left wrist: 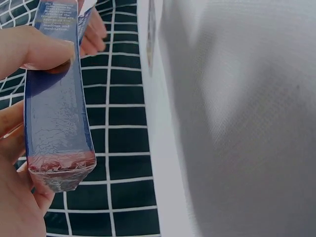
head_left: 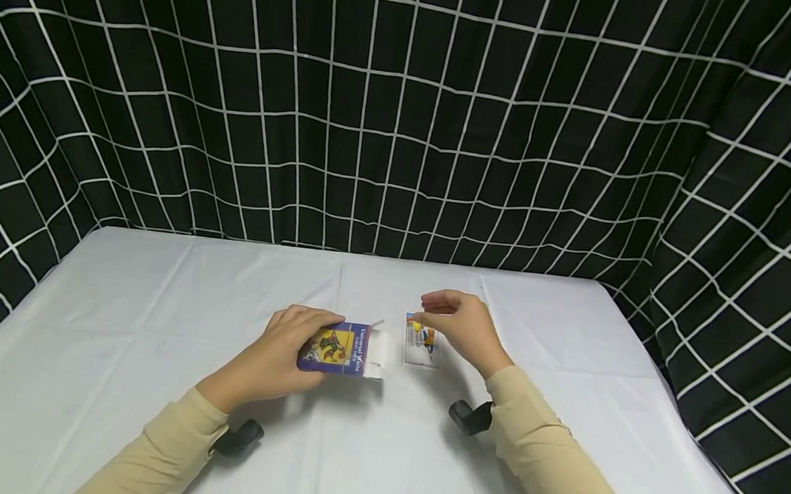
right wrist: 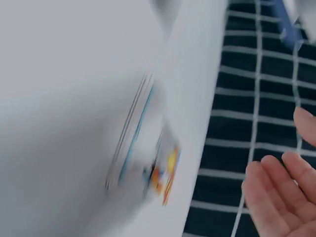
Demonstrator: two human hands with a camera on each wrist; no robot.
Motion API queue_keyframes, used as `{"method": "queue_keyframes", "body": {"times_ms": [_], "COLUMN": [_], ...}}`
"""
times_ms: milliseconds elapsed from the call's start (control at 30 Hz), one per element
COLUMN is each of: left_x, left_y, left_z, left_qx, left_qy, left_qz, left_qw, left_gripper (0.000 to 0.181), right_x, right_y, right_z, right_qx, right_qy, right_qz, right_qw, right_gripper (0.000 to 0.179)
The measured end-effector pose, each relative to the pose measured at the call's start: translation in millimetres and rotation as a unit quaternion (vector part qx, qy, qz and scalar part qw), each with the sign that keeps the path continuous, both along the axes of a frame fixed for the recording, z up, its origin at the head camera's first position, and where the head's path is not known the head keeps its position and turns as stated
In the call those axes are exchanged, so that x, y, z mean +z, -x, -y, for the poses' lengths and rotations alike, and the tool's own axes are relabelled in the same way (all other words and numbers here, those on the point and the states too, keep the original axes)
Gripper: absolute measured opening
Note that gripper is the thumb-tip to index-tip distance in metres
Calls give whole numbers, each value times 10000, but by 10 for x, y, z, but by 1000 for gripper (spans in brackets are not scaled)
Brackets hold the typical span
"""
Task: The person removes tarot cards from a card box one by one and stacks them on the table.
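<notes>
My left hand (head_left: pixel 278 357) grips a blue tarot card box (head_left: pixel 335 347) with a yellow picture on its face. The box's white flap (head_left: pixel 377 354) stands open at the right end. In the left wrist view the thumb presses the narrow side of the box (left wrist: pixel 57 108), whose lower end looks wrapped in clear film. A small stack of tarot cards (head_left: pixel 420 343) lies on the table to the right of the box. My right hand (head_left: pixel 468 327) hovers beside the cards; in the right wrist view its fingers (right wrist: pixel 276 197) are fairly straight, apart from the blurred cards (right wrist: pixel 133 133).
A white cloth covers the table (head_left: pixel 230 282). Black fabric with a white grid (head_left: pixel 377 110) hangs behind and at both sides. A dark wrist mount (head_left: pixel 239 438) sits under the left sleeve, and another mount (head_left: pixel 470 418) by the right sleeve.
</notes>
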State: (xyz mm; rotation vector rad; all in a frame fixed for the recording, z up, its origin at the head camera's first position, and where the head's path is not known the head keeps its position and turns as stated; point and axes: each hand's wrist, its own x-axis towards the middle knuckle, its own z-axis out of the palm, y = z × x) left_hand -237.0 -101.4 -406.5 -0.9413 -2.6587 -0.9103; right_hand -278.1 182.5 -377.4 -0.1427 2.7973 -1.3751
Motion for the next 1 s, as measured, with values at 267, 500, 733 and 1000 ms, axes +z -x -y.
{"method": "queue_keyframes", "body": {"times_ms": [267, 500, 733, 1000], "left_x": [-26, -13, 19, 10], "left_y": [0, 9, 10, -14], "left_z": [8, 19, 22, 18], "left_qx": [-7, -28, -63, -87], "left_qy": [-55, -68, -141, -170], "left_qz": [8, -40, -35, 24], "left_qw": [10000, 10000, 9999, 9998], "left_gripper": [71, 71, 71, 71], "right_x": [29, 5, -31, -122], "right_y": [-334, -485, -504, -496], "right_z": [256, 467, 584, 673], "right_qx": [-295, -335, -402, -510], "right_qy": [1119, 1453, 1335, 1753], "right_qz": [-12, -41, -82, 84], "right_qw": [9933, 9888, 9902, 9832], "right_gripper": [31, 24, 20, 18]}}
